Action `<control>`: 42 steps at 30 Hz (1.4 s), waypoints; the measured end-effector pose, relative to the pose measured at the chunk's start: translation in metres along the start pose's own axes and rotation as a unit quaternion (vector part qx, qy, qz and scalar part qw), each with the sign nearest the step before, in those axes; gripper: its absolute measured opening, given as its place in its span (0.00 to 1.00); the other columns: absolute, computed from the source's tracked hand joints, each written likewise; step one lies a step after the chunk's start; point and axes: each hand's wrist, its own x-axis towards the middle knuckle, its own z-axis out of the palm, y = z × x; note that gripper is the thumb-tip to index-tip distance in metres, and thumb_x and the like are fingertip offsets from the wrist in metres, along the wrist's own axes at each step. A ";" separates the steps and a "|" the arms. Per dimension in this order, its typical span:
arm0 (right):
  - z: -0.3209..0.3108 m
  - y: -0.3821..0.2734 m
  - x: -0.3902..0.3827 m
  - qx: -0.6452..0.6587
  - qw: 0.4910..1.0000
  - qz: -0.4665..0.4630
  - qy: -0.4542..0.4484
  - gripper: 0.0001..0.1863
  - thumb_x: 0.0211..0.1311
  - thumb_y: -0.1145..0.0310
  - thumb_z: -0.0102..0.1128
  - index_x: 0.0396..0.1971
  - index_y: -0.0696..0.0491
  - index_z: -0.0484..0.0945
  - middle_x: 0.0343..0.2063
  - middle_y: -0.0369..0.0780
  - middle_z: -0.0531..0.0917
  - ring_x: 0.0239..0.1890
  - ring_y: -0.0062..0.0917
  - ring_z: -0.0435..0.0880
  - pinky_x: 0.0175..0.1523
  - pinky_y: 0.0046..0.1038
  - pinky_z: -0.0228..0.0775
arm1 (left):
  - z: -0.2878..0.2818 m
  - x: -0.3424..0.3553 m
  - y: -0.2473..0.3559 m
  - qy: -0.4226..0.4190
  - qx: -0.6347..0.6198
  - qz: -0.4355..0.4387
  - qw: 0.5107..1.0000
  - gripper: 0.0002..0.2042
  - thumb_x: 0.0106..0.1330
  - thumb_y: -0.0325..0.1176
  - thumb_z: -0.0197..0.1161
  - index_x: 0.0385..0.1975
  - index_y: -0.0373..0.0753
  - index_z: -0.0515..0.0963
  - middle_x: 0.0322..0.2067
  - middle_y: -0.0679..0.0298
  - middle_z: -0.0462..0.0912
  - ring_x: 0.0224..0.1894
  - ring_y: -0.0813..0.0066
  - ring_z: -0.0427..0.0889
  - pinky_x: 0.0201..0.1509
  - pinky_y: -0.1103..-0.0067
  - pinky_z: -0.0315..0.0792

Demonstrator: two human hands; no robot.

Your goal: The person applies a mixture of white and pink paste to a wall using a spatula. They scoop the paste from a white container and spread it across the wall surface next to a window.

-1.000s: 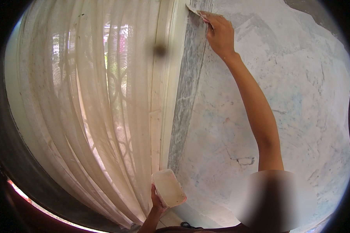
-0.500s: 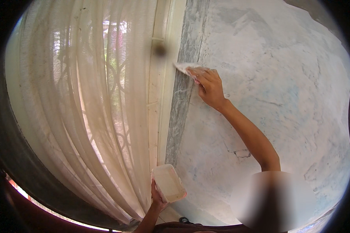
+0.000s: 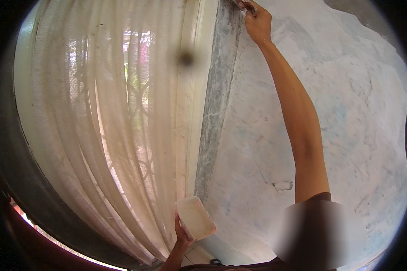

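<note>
At the bottom, my left hand [image 3: 182,233] grips a shallow rectangular plastic tub [image 3: 196,217] by its left side and underside. Pale, whitish material coats the tub's inside. My right arm stretches up along the wall, and my right hand [image 3: 259,23] is closed on a flat scraper [image 3: 235,2] at the top edge of the view. Most of the scraper lies beyond the picture. It is up by the grey strip [image 3: 217,86] that runs down the wall [image 3: 267,126] beside the window frame. The wall is patchy, smeared white and grey.
A sheer cream curtain [image 3: 108,126] hangs over a window with curved grille bars on the left. The cream window frame [image 3: 192,117] stands between curtain and grey strip. Cracks [image 3: 280,185] mark the wall lower right. A dark shoe [image 3: 216,262] shows at the bottom.
My right hand has moved up from the middle of the grey strip to its top, with the scraper, and the arm has straightened. The tub in my left hand has shifted slightly down.
</note>
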 end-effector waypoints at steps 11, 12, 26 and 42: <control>-0.002 -0.031 -0.123 -0.092 0.994 -0.057 -0.027 0.20 0.51 0.87 0.55 0.43 0.53 0.83 0.49 0.40 0.88 0.51 0.41 0.84 0.57 0.38 0.75 | -0.016 0.003 0.004 -0.006 -0.023 -0.030 0.999 0.40 0.71 0.71 0.46 0.74 0.48 0.62 0.68 0.58 0.72 0.67 0.53 0.75 0.69 0.52 0.70; -0.007 -0.041 -0.148 -0.094 0.994 -0.043 -0.047 0.22 0.50 0.87 0.56 0.45 0.52 0.83 0.51 0.40 0.88 0.53 0.41 0.84 0.58 0.39 0.73 | -0.015 0.002 0.002 -0.005 -0.024 -0.033 0.999 0.40 0.71 0.71 0.46 0.74 0.48 0.62 0.68 0.58 0.72 0.67 0.53 0.75 0.69 0.52 0.70; -0.054 -0.070 -0.156 -0.070 0.994 0.030 -0.072 0.21 0.61 0.88 0.53 0.50 0.54 0.85 0.41 0.45 0.88 0.41 0.28 0.87 0.50 0.27 0.77 | -0.010 -0.003 -0.001 -0.004 -0.019 -0.029 0.999 0.40 0.72 0.70 0.45 0.75 0.48 0.61 0.69 0.59 0.70 0.67 0.53 0.74 0.69 0.52 0.70; 0.011 -0.038 -0.084 -0.145 0.981 -0.130 -0.017 0.25 0.52 0.85 0.58 0.50 0.51 0.85 0.45 0.44 0.87 0.48 0.42 0.84 0.53 0.39 0.76 | -0.008 -0.010 0.009 -0.011 -0.022 -0.006 1.000 0.41 0.70 0.71 0.46 0.74 0.47 0.61 0.67 0.57 0.72 0.66 0.50 0.75 0.68 0.51 0.72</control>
